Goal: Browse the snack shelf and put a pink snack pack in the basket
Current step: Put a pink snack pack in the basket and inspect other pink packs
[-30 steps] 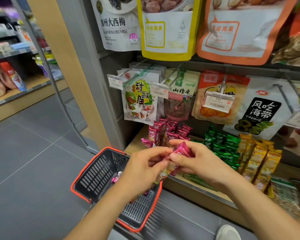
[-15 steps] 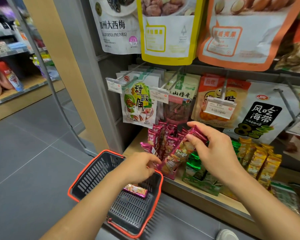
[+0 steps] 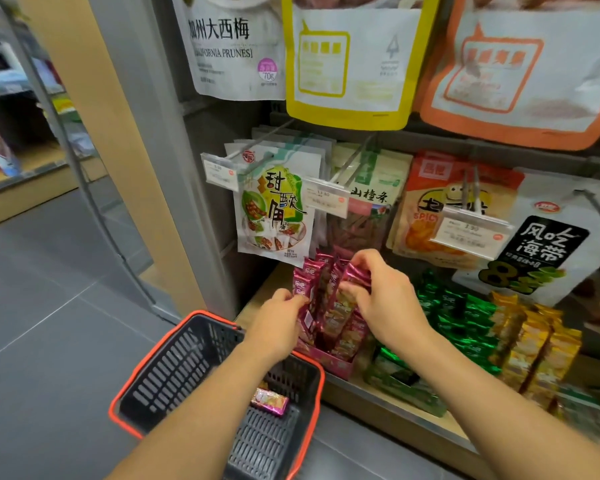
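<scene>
A pink display box [image 3: 329, 362] on the lowest shelf holds several upright pink snack packs [image 3: 321, 289]. My right hand [image 3: 378, 299] pinches the top of one pink pack [image 3: 355, 277] among them. At the row's left side my left hand [image 3: 279, 317] grips the edge of another pink pack [image 3: 300, 289]. Below my left forearm, a dark basket with an orange rim [image 3: 136, 386] stands on the floor against the shelf. One pink snack pack [image 3: 269, 401] lies on its bottom.
Green packs [image 3: 461, 317] and gold packs [image 3: 534, 337] fill the shelf to the right of the pink box. Larger bags hang on pegs above, with price tags [image 3: 326, 199] sticking out. Grey floor [image 3: 49, 323] lies to the left, with another shelf beyond.
My right hand carried its pink pack from over the basket back up into the pink row. My left hand rose from the basket to the packs. A pink pack now lies in the basket.
</scene>
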{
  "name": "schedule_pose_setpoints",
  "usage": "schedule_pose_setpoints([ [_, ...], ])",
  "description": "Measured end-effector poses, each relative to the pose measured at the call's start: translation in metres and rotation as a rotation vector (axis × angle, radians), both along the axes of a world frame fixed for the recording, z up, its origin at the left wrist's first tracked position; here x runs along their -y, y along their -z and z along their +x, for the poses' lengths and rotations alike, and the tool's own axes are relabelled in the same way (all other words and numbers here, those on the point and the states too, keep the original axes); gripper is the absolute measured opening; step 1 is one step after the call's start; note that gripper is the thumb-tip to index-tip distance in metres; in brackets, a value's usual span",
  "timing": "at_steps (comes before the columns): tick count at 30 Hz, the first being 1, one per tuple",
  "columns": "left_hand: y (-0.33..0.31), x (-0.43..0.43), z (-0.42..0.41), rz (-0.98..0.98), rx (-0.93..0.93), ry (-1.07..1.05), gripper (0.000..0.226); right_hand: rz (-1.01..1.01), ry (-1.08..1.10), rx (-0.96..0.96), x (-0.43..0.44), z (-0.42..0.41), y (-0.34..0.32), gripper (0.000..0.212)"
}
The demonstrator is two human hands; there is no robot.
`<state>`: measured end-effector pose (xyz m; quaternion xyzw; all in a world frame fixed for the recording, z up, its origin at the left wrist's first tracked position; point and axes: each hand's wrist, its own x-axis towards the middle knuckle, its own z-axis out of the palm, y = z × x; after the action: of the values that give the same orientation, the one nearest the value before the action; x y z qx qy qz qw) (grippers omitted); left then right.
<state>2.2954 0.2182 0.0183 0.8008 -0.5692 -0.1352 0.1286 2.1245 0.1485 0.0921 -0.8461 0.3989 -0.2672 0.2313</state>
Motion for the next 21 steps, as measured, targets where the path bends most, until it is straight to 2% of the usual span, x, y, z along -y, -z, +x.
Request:
schedule_pose_setpoints([
  [7, 0.002, 0.006, 0.001, -0.067, 0.022, 0.026, 0.038, -0.011, 0.023, -0.15, 0.008, 0.012, 0.044, 0.031],
  [11, -0.006, 0.006, 0.004, -0.108, 0.043, 0.04, 0.035, -0.152, 0.054, -0.28, 0.012, 0.014, 0.051, 0.034],
  [16, -0.04, -0.001, 0.004, -0.254, 0.105, 0.039, 0.029, -0.164, 0.067, -0.26, 0.018, 0.019, 0.051, 0.028],
  [21, -0.075, -0.017, -0.005, -0.484, 0.136, 0.045, 0.022, -0.169, 0.011, -0.499, 0.012, 0.02, 0.079, 0.022],
])
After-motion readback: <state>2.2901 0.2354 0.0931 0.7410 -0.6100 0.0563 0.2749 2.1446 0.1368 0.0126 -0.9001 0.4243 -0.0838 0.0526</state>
